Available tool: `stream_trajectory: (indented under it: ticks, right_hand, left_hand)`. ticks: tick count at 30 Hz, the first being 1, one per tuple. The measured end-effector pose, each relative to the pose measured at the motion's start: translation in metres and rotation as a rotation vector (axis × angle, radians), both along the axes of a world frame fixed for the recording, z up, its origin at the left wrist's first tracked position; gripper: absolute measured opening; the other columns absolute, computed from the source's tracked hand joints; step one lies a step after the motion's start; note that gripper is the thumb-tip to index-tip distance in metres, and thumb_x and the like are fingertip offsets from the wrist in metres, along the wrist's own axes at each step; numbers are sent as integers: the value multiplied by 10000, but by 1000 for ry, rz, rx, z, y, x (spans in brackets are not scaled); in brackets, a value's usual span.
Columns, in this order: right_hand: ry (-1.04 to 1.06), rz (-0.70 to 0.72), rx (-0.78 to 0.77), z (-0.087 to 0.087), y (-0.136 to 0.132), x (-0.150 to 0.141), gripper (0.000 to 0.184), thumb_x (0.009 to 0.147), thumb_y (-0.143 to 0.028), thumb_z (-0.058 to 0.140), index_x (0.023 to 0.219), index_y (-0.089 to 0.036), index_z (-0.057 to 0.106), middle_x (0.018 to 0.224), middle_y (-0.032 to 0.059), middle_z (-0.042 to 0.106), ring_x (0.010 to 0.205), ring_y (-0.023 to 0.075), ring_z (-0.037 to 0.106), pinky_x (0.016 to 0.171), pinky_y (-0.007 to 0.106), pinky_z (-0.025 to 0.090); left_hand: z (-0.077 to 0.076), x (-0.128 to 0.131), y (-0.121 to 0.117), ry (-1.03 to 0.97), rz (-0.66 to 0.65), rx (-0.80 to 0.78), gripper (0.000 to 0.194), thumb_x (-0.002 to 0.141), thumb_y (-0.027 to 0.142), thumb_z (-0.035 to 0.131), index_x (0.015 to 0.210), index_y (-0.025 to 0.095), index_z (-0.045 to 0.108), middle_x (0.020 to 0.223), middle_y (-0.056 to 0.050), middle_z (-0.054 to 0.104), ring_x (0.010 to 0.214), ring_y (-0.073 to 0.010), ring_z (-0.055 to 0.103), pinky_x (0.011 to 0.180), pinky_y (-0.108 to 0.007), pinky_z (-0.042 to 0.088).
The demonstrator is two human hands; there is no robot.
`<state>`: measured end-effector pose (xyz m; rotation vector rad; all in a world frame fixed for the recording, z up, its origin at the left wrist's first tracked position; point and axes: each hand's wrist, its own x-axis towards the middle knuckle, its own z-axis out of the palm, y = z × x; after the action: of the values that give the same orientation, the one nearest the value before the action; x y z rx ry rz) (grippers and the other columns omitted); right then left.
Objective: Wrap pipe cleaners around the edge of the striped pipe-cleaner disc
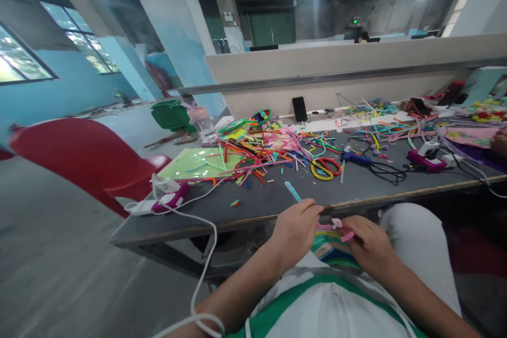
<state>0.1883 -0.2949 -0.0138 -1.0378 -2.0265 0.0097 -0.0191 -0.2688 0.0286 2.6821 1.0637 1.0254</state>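
Observation:
Above my lap, just off the table's front edge, both my hands are closed around a small pink piece of craft work. It looks like a bent pink pipe cleaner (pixel 337 223). My left hand (pixel 296 229) pinches its left end, with the fingertips partly hidden behind the hand. My right hand (pixel 368 243) grips the other side, where a short pink end sticks out past the fingers. A light-blue twisted strip (pixel 292 191) shows just beyond my left knuckles; whether it touches the hand I cannot tell.
On the grey table (pixel 269 202) lie a heap of colourful pipe cleaners (pixel 261 156), scissors (pixel 322 169), a blue glue gun (pixel 356 157) and purple power strips (pixel 171 198). A white cable (pixel 212 253) hangs over the left edge. A red chair (pixel 87 153) stands left. Another person's hand (pixel 499 142) is far right.

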Motion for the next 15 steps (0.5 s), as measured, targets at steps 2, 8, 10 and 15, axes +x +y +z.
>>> stream_trajectory:
  ticks: [2,8,10,15]
  right_hand:
    - [-10,11,-15,0,0,0,137,857,-141,478,890,-198,598,836,51,678,765,173,637,703,305,513]
    - [-63,38,-75,-2,1,3,176,848,-124,441,875,-205,595,879,59,682,806,184,641,736,326,520]
    - [-78,41,-85,-3,2,5,187,851,-130,429,901,-201,596,875,65,680,799,185,642,726,327,521]
    - [-86,49,-70,-2,4,5,189,859,-139,420,922,-201,587,856,64,677,780,182,646,688,305,519]
  left_hand:
    - [-6,-3,-1,63,11,-20,266,891,192,436,1096,163,602,1087,-82,643,1019,-175,592,924,-331,485]
    - [-12,-6,-4,94,30,-106,212,893,227,461,1023,189,624,1001,-52,673,948,-163,613,875,-305,491]
    - [-13,-7,-4,94,31,-119,207,893,234,465,1021,192,621,1002,-53,671,947,-162,611,873,-300,486]
    - [-12,-8,-4,65,24,-141,225,909,260,441,1025,190,621,1024,-43,676,952,-161,611,854,-290,484]
